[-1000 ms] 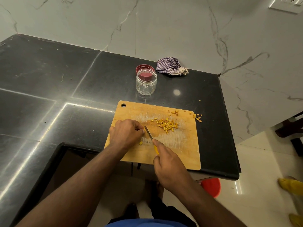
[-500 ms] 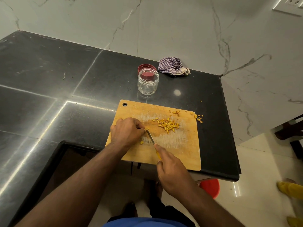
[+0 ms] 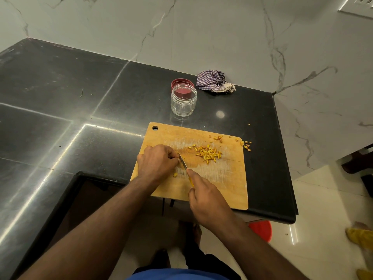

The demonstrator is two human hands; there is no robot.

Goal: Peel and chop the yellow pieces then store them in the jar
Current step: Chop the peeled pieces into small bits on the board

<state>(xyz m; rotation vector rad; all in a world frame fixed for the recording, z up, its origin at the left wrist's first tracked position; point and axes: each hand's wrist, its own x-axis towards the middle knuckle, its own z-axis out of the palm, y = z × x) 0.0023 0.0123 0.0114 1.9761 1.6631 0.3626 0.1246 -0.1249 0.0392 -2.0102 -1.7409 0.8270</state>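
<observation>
Knife [image 3: 182,162] blade slants up-left from the closed right hand [image 3: 207,197] toward the curled left hand [image 3: 157,162], pinning a piece; chopped yellow sticks [image 3: 207,154] lie every way on the board [image 3: 228,186].

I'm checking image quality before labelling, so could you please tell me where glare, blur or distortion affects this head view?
Head view: bright streaks and a round light spot glare off the black counter near the jar; wide-angle bending curves the counter edges; the yellow thing at the right edge is smeared; the hands, left and right, and cutting board look sharp.
</observation>
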